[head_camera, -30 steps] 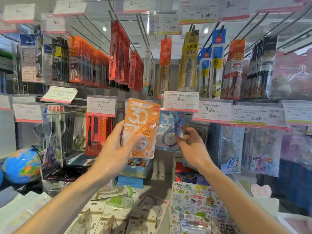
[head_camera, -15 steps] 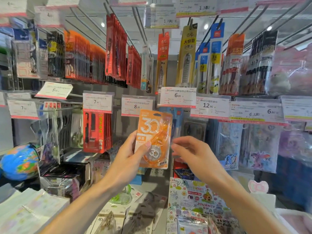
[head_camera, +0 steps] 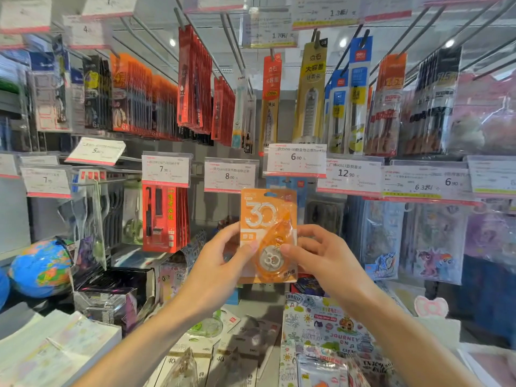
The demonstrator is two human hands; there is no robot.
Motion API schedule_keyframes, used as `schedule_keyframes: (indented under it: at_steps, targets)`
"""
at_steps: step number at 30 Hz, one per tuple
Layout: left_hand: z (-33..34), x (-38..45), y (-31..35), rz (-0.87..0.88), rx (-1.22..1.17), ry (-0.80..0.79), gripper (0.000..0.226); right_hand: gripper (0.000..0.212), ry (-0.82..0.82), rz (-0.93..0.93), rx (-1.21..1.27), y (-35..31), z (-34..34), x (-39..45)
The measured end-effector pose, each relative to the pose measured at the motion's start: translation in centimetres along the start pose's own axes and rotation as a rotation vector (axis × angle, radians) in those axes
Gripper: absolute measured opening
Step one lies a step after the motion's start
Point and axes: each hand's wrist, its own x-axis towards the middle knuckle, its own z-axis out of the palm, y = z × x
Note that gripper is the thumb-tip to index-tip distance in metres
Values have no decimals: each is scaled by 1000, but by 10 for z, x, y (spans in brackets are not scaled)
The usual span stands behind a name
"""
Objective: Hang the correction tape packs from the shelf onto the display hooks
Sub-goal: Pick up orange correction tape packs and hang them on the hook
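An orange correction tape pack [head_camera: 262, 219] marked "30" stands upright in front of the display, just below the 6.00 price tag [head_camera: 296, 160]. My left hand [head_camera: 220, 263] pinches its left edge with thumb on the front. My right hand [head_camera: 321, 255] grips its right edge, thumb on the tape wheel. A blue correction tape pack [head_camera: 282, 182] hangs behind it on the hook under the 6.00 tag, mostly hidden. Several more correction tape packs [head_camera: 212, 339] lie flat on the shelf below my arms.
Price tags 7.90 [head_camera: 165, 169], 8.00 [head_camera: 230, 174] and 12.90 [head_camera: 347, 174] line the hook row. Red packs [head_camera: 164, 219] hang at left, cartoon sleeves [head_camera: 413, 241] at right. A globe [head_camera: 42, 268] sits low left, and printed notebooks [head_camera: 326, 333] lie low right.
The orange pack moved right, from under the 8.00 tag to below the 6.00 tag. My right hand left the hanging blue pack and took hold of the orange pack's right edge.
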Motion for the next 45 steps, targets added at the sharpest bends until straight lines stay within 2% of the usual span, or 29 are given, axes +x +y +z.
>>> schedule_keyframes:
  at_steps: [2,5,11,15,24,36,45]
  targets:
    - [-4,3,3,86,155,62,26,30,10,-8,11,0,-9,-2]
    - [-9,17,18,305,382,112,22,30,41,-29,-23,0,-23,-7]
    - [-15,62,56,561,582,145,34,28,89,-67,-40,3,-39,-13]
    - [-17,75,65,659,668,132,33,27,98,-89,-62,4,-42,-14]
    - [-22,79,78,699,577,133,16,28,98,-118,-62,-2,-42,-12]
    - [-27,73,82,671,572,113,21,25,79,-152,-24,-12,-29,-3]
    - [-29,71,78,644,567,104,20,31,106,-140,22,-6,-18,3]
